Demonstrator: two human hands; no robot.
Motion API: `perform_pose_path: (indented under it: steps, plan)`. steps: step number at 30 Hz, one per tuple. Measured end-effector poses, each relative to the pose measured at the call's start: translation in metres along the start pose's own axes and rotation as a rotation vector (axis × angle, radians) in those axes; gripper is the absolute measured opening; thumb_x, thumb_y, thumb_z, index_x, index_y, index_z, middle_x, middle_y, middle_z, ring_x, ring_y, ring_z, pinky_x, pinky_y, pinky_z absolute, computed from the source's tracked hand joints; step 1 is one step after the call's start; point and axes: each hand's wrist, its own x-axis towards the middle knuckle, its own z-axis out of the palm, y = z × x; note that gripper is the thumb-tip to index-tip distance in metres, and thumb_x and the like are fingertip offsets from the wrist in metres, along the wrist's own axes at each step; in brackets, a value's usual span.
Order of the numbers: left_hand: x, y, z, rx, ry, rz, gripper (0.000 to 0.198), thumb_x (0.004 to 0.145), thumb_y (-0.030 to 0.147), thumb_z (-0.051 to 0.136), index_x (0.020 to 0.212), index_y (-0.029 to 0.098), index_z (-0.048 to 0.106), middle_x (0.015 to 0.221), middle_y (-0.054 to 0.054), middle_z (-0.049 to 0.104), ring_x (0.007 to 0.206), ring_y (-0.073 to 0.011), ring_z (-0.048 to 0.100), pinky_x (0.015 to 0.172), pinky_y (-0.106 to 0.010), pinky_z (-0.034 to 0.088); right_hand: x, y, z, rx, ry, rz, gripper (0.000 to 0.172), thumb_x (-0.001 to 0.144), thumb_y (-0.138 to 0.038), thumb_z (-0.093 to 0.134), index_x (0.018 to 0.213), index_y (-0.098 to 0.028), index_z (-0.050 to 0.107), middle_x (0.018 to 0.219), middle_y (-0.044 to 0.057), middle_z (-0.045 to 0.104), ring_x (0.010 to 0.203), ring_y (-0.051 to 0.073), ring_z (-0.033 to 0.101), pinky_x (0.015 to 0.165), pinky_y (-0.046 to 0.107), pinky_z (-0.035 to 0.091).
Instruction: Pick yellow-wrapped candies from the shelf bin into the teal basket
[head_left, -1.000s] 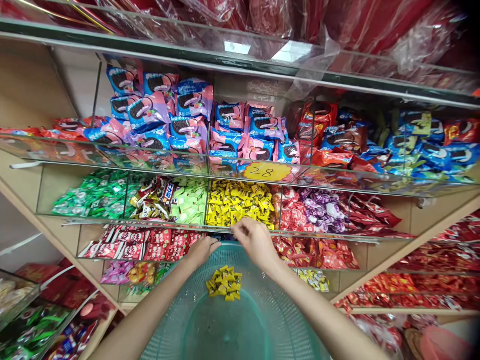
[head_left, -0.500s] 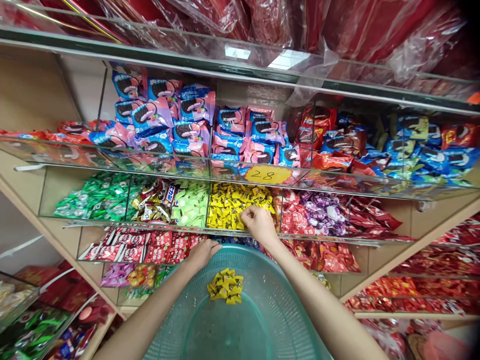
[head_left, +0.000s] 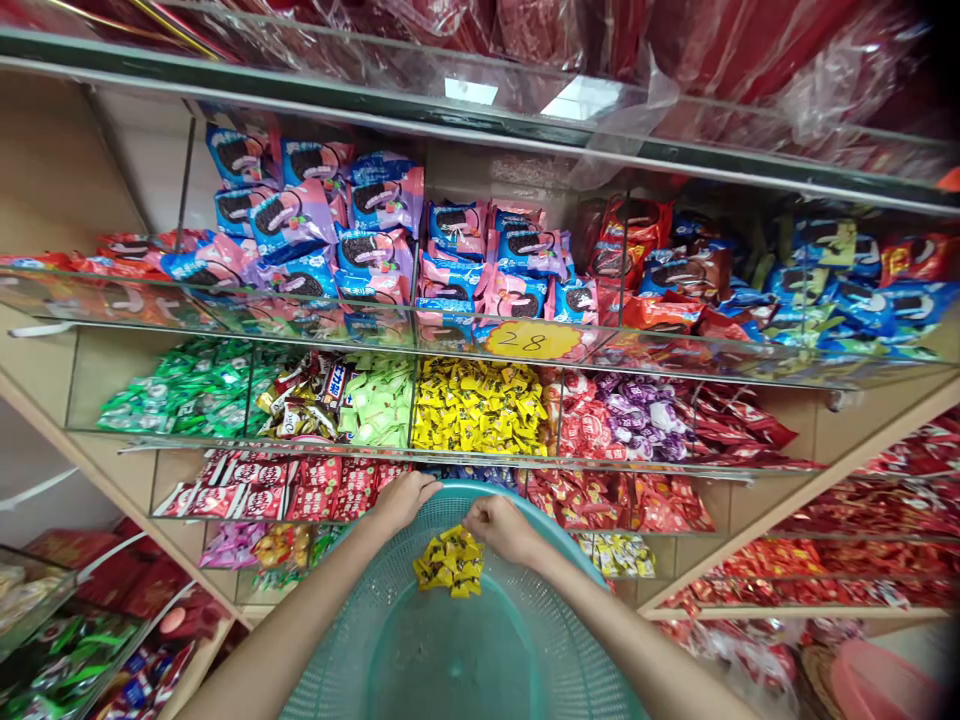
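The right hand (head_left: 501,528) has its fingers curled together, too closed to tell whether a sweet is inside. Half a second ago they were at the shelf's yellow sweets (head_left: 480,410); now they hang inside the basket (head_left: 454,660), just beside the small yellow pile (head_left: 448,562) near its far edge, so the work has shifted from shelf to basket. The left hand (head_left: 403,500) stays hooked over the basket's far-left rim. Beyond, a yellow tag (head_left: 534,341) on the upper shelf's front edge reads "28"; lettering on the blue-and-pink cookie packs (head_left: 296,225) is too small to read surely.
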Motion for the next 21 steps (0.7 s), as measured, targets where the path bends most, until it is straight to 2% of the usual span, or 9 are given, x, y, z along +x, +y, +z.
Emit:
perform_pose_path:
  steps: [3, 7, 17, 21]
  plan:
    - [0.001, 0.001, -0.001, 0.012, -0.006, -0.003, 0.039, 0.092, 0.042, 0.038, 0.082, 0.021, 0.068, 0.081, -0.007, 0.071, 0.078, -0.0219, 0.064, 0.06, -0.025, 0.033, 0.001, 0.019, 0.006, -0.095, 0.024, 0.052, 0.015, 0.076, -0.016, 0.053, 0.064, -0.017, 0.061, 0.064, 0.0, 0.059, 0.066, 0.013, 0.049, 0.06, 0.025, 0.032]
    - [0.001, 0.003, -0.002, 0.025, -0.011, -0.011, 0.039, 0.092, 0.042, 0.038, 0.084, 0.02, 0.069, 0.084, -0.008, 0.072, 0.08, -0.023, 0.064, 0.061, -0.025, 0.033, -0.003, 0.029, 0.01, -0.211, 0.045, 0.121, 0.015, 0.079, -0.016, 0.05, 0.075, -0.017, 0.064, 0.079, 0.007, 0.065, 0.079, 0.019, 0.054, 0.065, 0.028, 0.031]
    - [0.0, 0.003, -0.002, 0.028, -0.003, -0.01, 0.04, 0.092, 0.043, 0.037, 0.083, 0.02, 0.068, 0.083, -0.009, 0.072, 0.079, -0.0238, 0.064, 0.059, -0.026, 0.032, 0.001, 0.026, 0.015, -0.248, 0.054, 0.157, 0.016, 0.083, -0.018, 0.05, 0.078, -0.019, 0.065, 0.081, 0.005, 0.068, 0.081, 0.017, 0.058, 0.067, 0.026, 0.034]
    - [0.002, 0.0, 0.001, 0.013, 0.003, -0.006, 0.041, 0.091, 0.046, 0.037, 0.082, 0.02, 0.067, 0.082, -0.007, 0.071, 0.077, -0.0225, 0.063, 0.058, -0.025, 0.032, -0.002, 0.019, 0.011, -0.249, 0.09, 0.17, 0.017, 0.083, -0.027, 0.055, 0.092, -0.018, 0.066, 0.087, 0.008, 0.069, 0.084, 0.02, 0.06, 0.067, 0.027, 0.034]
